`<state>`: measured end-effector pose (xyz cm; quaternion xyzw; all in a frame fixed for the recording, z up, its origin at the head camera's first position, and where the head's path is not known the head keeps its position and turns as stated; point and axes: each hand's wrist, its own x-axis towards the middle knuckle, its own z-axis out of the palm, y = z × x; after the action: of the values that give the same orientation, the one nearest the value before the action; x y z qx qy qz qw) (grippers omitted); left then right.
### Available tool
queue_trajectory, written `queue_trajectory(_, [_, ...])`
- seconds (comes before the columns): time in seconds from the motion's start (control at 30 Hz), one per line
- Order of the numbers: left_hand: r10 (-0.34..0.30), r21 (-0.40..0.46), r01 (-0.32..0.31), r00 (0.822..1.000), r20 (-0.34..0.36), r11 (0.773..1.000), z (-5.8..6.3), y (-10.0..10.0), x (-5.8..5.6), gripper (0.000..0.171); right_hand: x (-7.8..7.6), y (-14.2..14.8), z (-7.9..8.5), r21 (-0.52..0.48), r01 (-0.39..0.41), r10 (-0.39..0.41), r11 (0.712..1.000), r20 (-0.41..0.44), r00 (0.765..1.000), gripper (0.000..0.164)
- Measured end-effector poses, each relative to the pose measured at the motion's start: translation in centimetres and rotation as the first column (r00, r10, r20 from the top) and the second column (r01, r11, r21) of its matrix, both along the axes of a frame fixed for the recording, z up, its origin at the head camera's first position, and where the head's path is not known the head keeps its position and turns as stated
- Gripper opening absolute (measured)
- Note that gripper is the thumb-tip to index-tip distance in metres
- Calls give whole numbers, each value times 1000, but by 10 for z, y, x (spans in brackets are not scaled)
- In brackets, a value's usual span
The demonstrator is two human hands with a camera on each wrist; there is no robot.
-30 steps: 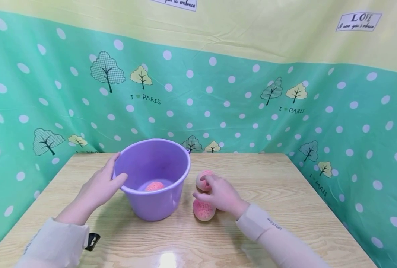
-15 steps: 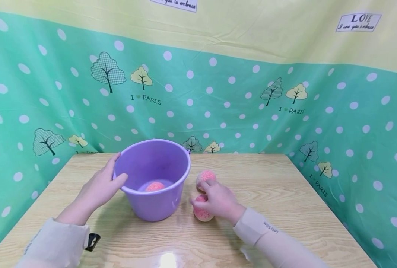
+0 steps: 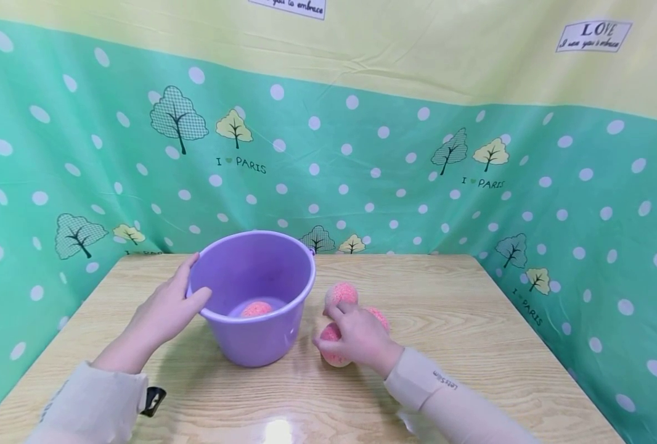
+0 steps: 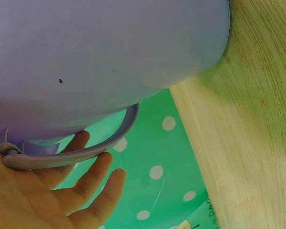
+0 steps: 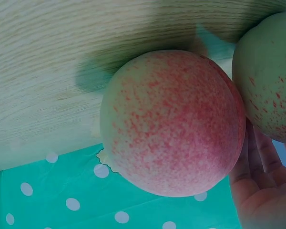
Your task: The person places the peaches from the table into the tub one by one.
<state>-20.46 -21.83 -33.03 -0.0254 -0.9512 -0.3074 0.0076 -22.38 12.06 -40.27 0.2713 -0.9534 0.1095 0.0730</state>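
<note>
Purple bucket point(image 3: 251, 348), one, standing upright; my left hand point(image 3: 162, 311) at its 9 o'clock, gripping the rim, thumb inside, fingers outside, spread near the handle point(image 4: 86, 156).

Peach inside point(image 3: 256, 309), one, on the bucket floor towards 6 o'clock.

Near peach point(image 3: 335, 359), one, outside at the bucket's 4 o'clock; my right hand point(image 3: 359, 339) lies over it, fingers and thumb curled round it.

Far peach point(image 3: 342, 293), one, at the bucket's 3 o'clock, just beyond my fingertips.

Side peach point(image 3: 380, 317), one, at 2 o'clock from the near one, partly hidden behind my knuckles.

Change noted: my right hand has slid towards 6 o'clock since a second ago, uncovering the side peach. My left hand and the bucket have not moved. Meaning, as I judge it: my grasp is settling on a single fruit; visible count, three outside, one inside.

Surface: table point(image 3: 428, 283), pale wood grain, glare patch at 6 o'clock.

Room: hanging cloth point(image 3: 384, 185), green with white dots and printed trees, yellow above, from 9 through 12 to 3 o'clock.
</note>
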Motion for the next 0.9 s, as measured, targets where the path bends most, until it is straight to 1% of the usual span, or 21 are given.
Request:
queue_trajectory(0.17, [1, -4, -1, 1000, -1, 1000, 0, 0, 0, 81, 0, 0, -3, 25, 5, -5, 1000, -2, 1000, 56])
queue_trajectory(0.47, [-1, -4, 1, 1000, -5, 1000, 0, 0, -1, 81, 2, -2, -10, 110, -29, 37, 994, -72, 997, 57])
queue_trajectory(0.57, [-1, -2, 1, 1000, -5, 1000, 0, 0, -1, 81, 2, -3, -12, 126, -34, 46, 991, -93, 995, 57])
queue_trajectory(0.73, [-2, -1, 2, 1000, -3, 1000, 0, 0, -1, 81, 1, -4, -15, 152, -44, 60, 987, -103, 993, 56])
queue_trajectory(0.9, [-1, -1, 1, 1000, 1, 1000, 1, 0, -1, 81, 1, -6, -18, 177, -57, 82, 983, -136, 987, 54])
